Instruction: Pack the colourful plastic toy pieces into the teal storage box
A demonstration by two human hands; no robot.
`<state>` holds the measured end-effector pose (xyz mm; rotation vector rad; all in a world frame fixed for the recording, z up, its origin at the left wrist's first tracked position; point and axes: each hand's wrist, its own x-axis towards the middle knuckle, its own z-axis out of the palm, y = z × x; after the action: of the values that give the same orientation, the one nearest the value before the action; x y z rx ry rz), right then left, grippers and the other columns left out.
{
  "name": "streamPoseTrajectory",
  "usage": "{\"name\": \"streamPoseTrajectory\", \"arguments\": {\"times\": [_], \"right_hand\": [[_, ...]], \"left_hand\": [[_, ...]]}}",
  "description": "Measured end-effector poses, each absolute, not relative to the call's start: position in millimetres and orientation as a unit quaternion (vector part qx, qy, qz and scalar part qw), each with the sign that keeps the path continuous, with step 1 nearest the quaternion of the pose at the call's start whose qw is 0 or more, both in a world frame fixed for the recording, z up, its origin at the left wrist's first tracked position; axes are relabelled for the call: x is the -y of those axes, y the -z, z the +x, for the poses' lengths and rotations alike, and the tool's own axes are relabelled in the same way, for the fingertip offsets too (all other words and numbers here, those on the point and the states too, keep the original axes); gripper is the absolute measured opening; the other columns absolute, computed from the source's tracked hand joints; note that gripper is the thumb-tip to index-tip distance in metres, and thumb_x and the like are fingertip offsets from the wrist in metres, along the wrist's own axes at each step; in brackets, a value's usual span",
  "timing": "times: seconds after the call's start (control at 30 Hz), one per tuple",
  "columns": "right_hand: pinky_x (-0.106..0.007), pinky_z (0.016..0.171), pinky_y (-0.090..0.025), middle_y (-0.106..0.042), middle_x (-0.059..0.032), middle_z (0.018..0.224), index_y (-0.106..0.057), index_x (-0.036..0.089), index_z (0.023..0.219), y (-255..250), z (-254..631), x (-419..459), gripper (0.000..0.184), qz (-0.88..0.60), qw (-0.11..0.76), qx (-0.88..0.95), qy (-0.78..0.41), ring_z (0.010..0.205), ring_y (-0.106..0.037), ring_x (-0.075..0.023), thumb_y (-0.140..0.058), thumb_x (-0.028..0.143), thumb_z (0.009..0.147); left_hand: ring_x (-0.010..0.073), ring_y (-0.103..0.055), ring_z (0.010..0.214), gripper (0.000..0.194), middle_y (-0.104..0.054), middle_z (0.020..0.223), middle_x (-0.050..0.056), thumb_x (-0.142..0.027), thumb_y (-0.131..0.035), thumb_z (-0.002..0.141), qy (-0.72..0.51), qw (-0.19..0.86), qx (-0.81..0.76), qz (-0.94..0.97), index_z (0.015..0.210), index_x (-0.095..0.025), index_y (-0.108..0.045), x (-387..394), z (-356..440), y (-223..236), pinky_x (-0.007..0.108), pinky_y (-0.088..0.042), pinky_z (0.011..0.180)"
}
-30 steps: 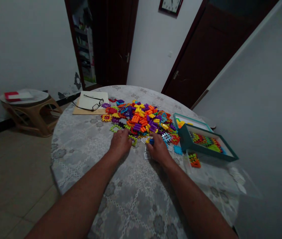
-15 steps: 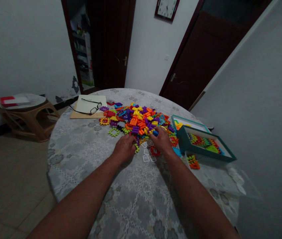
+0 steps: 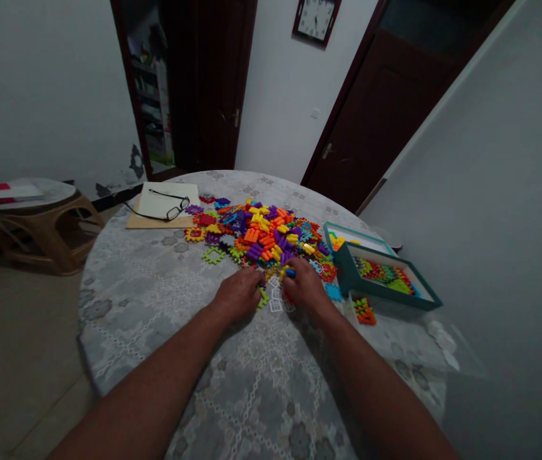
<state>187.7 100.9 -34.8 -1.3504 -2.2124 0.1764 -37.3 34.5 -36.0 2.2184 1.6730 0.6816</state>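
On the patterned tablecloth a heap of colourful plastic building pieces (image 3: 265,233) lies in front of me, in orange, yellow, purple and other colours. My left hand (image 3: 239,294) is at the heap's near edge, fingers curled round a light green notched piece (image 3: 263,298) that shows partly past the fingertips. Just to the right, my right hand (image 3: 303,284) pinches a small blue piece (image 3: 290,273); its fingertips face the left hand. Several white lattice-like pieces (image 3: 276,300) lie on the cloth between the two hands. The fingers partly hide what they grip.
To the right stand a green-edged box (image 3: 385,300) with pieces inside, its lid (image 3: 371,236), and a clear plastic tray (image 3: 412,338). Black eyeglasses (image 3: 173,213) rest on a notebook (image 3: 149,223) at the back left. A stool (image 3: 55,223) stands beyond the table.
My right hand has drawn back from the heap, nearer to me and to my left hand, with the blue piece in its fingers. The left hand stays almost in place.
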Motion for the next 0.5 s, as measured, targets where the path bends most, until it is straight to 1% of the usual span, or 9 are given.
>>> {"name": "streamPoseTrajectory", "arguments": {"times": [0.07,0.17,0.3,0.4,0.5], "right_hand": [[-0.035,0.09,-0.052,-0.073,-0.0052,0.105,-0.071,0.023,0.108,33,192,-99,0.025,-0.507,0.29,0.805,-0.099,0.099,-0.067,-0.0239,-0.064,0.02,0.085],[-0.036,0.085,-0.054,-0.074,-0.0028,0.101,-0.07,0.026,0.108,32,197,-99,0.022,-0.525,0.352,0.754,-0.181,0.091,-0.069,-0.0233,-0.065,0.03,0.087],[-0.037,0.082,-0.055,-0.075,-0.0057,0.101,-0.07,0.023,0.108,30,206,-102,0.033,-0.558,0.414,0.679,-0.237,0.089,-0.069,-0.0255,-0.071,0.045,0.083],[-0.036,0.08,-0.055,-0.075,-0.0063,0.1,-0.07,0.022,0.108,21,212,-97,0.037,-0.571,0.421,0.661,-0.245,0.087,-0.069,-0.0254,-0.073,0.048,0.082],[-0.034,0.08,-0.054,-0.077,-0.0052,0.1,-0.072,0.022,0.109,-1,216,-85,0.036,-0.561,0.392,0.693,-0.227,0.087,-0.07,-0.0242,-0.073,0.049,0.085]], "left_hand": [[0.0281,-0.07,0.116,0.025,-0.074,0.12,0.008,-0.013,-0.062,0.092,-0.232,0.144,-0.568,0.776,0.11,-0.027,-0.072,-33,-36,35,0.037,-0.054,0.098],[0.0278,-0.07,0.117,0.027,-0.074,0.122,0.008,-0.013,-0.062,0.092,-0.234,0.147,-0.559,0.782,0.112,-0.027,-0.073,-33,-35,36,0.037,-0.054,0.1],[0.027,-0.071,0.114,0.026,-0.074,0.119,0.008,-0.014,-0.06,0.093,-0.24,0.149,-0.563,0.777,0.111,-0.027,-0.073,-34,-35,37,0.036,-0.054,0.097],[0.027,-0.071,0.112,0.025,-0.073,0.119,0.009,-0.015,-0.059,0.094,-0.24,0.148,-0.568,0.773,0.112,-0.026,-0.072,-36,-35,38,0.036,-0.054,0.097],[0.0283,-0.07,0.113,0.023,-0.072,0.12,0.01,-0.016,-0.058,0.095,-0.239,0.143,-0.566,0.776,0.113,-0.024,-0.07,-37,-36,41,0.039,-0.054,0.099]]}}
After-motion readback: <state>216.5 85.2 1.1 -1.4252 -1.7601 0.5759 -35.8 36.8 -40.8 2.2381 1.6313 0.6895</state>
